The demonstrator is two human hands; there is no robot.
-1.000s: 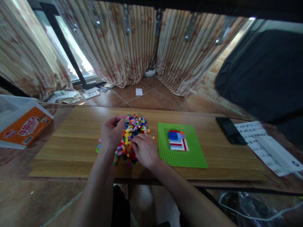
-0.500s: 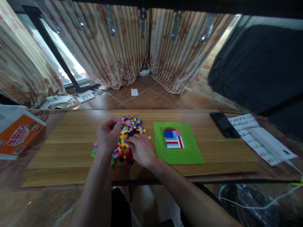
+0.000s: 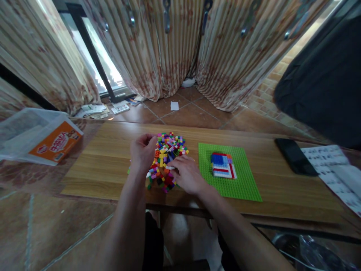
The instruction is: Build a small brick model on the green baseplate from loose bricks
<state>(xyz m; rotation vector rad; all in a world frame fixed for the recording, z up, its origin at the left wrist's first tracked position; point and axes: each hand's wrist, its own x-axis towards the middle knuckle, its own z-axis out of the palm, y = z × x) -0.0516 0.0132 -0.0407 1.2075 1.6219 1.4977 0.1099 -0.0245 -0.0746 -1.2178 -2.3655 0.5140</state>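
A heap of small coloured toy bricks (image 3: 162,160) lies on the wooden table between my hands. My left hand (image 3: 142,152) is at the heap's left edge, thumb and fingers pinched together; what they hold, if anything, is too small to make out. My right hand (image 3: 186,174) reaches over the heap's right side, fingers bent down, with a white brick (image 3: 170,167) at its fingertips. To the right lies a green baseplate (image 3: 245,184). On it sits a squarish brick build (image 3: 223,165) in blue, white and red, with some orange and purple at one corner.
A clear plastic box (image 3: 31,124) with an orange label stands at the table's left end. Toward the right end of the wooden table (image 3: 96,162) lie a black phone (image 3: 295,156) and a printed sheet (image 3: 327,165). Curtains (image 3: 175,52) hang beyond the table.
The camera view has shifted, so the table's things appear further right. A white brick now shows at my right fingertips. My left hand stays pinched by the heap.
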